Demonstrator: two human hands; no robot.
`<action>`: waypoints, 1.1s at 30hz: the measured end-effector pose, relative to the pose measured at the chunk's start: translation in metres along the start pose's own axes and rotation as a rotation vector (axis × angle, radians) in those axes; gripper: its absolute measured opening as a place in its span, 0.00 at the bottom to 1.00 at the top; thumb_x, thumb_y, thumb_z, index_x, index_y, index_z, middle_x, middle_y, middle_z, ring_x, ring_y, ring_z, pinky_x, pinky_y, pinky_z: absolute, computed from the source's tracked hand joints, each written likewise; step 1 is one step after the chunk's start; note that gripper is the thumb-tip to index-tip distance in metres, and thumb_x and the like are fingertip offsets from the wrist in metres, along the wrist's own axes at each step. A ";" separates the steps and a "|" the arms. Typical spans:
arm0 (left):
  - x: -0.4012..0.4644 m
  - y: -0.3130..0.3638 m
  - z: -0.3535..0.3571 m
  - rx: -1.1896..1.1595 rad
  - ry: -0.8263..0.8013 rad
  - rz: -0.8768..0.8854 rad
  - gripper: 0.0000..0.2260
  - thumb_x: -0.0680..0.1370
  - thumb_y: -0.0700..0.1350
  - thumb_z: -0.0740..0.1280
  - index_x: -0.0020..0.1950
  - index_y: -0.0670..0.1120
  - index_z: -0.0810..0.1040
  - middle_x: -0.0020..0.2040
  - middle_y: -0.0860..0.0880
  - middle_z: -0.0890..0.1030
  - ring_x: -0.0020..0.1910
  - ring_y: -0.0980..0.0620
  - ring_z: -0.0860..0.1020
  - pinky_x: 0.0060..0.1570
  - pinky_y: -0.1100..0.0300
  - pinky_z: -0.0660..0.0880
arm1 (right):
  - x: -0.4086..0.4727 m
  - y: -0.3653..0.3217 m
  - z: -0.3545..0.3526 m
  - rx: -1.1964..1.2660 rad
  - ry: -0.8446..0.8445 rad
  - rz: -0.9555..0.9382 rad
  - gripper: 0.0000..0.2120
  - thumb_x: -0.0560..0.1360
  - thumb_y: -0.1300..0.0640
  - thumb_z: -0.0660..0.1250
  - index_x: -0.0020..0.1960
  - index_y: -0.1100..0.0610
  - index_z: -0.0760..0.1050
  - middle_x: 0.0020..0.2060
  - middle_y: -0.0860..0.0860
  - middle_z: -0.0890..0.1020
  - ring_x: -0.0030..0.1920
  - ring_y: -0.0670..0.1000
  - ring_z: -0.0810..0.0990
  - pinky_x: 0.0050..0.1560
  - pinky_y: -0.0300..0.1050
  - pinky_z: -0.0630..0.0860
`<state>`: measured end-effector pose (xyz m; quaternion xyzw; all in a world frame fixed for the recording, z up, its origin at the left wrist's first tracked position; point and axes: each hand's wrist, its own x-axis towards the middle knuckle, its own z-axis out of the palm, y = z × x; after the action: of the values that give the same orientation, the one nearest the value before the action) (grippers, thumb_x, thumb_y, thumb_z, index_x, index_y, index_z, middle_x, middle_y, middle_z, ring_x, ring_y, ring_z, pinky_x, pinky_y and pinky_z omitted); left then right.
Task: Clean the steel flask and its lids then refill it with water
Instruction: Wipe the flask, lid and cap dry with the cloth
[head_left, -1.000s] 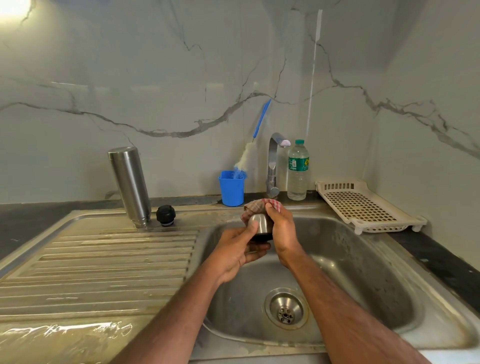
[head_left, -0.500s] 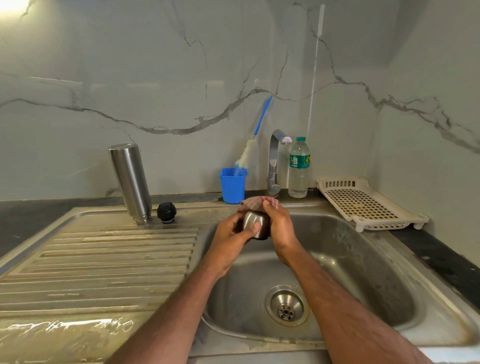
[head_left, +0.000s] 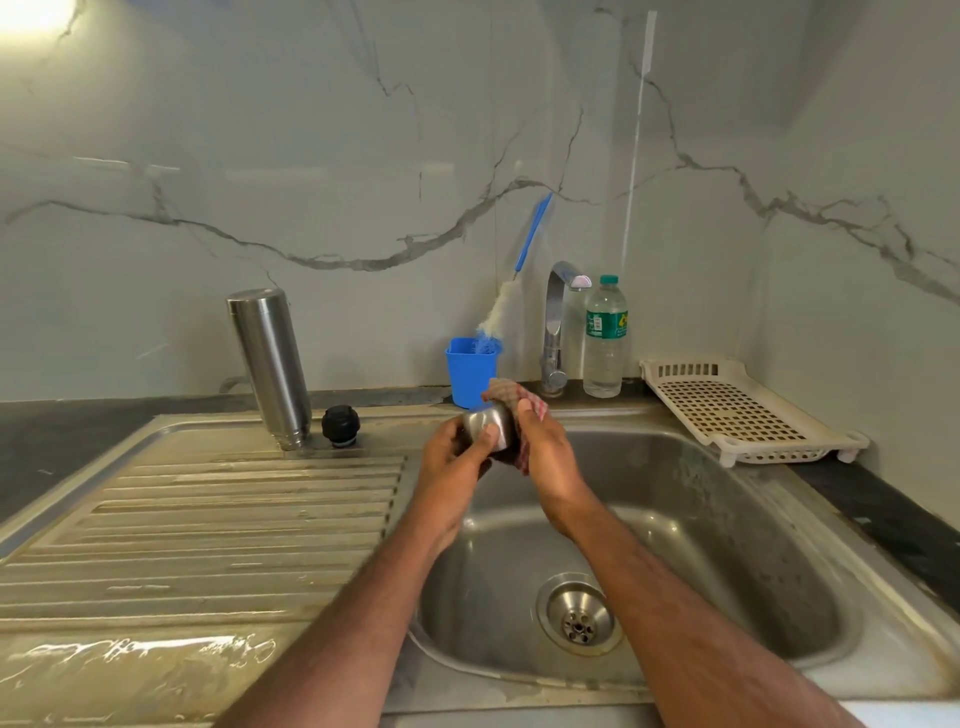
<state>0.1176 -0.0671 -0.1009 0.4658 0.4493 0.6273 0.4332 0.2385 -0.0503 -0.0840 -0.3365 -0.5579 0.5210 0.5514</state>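
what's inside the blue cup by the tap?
A bottle brush stands in the blue cup, bristle end down, blue handle leaning up against the wall. The cup's walls hide the brush tip and anything else at the bottom.

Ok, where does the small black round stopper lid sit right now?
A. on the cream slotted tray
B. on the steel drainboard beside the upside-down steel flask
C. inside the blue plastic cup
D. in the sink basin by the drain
B: the small black round stopper lid stands on the ribbed steel drainboard, just right of the inverted steel flask.
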 end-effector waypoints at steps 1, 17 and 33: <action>-0.001 0.000 0.002 -0.048 -0.041 -0.007 0.12 0.81 0.45 0.69 0.64 0.46 0.80 0.57 0.47 0.85 0.58 0.49 0.83 0.60 0.51 0.79 | 0.000 0.001 -0.003 0.019 0.024 0.054 0.18 0.87 0.48 0.52 0.68 0.51 0.77 0.60 0.54 0.83 0.60 0.54 0.82 0.54 0.46 0.80; 0.006 -0.006 -0.004 0.080 0.112 -0.096 0.15 0.75 0.49 0.76 0.60 0.48 0.82 0.51 0.48 0.87 0.53 0.49 0.85 0.56 0.51 0.82 | -0.004 0.007 0.004 -0.067 -0.029 0.137 0.13 0.85 0.45 0.57 0.64 0.43 0.76 0.58 0.52 0.83 0.62 0.56 0.81 0.64 0.58 0.78; 0.003 -0.001 -0.001 0.013 -0.097 -0.015 0.12 0.77 0.49 0.73 0.61 0.54 0.82 0.57 0.51 0.85 0.60 0.51 0.82 0.60 0.53 0.79 | -0.007 -0.002 -0.013 0.043 0.068 0.263 0.19 0.86 0.45 0.52 0.61 0.51 0.79 0.52 0.54 0.86 0.52 0.54 0.85 0.48 0.52 0.84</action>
<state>0.1160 -0.0645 -0.1015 0.4950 0.4354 0.5978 0.4561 0.2527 -0.0541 -0.0862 -0.4121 -0.4789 0.5889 0.5041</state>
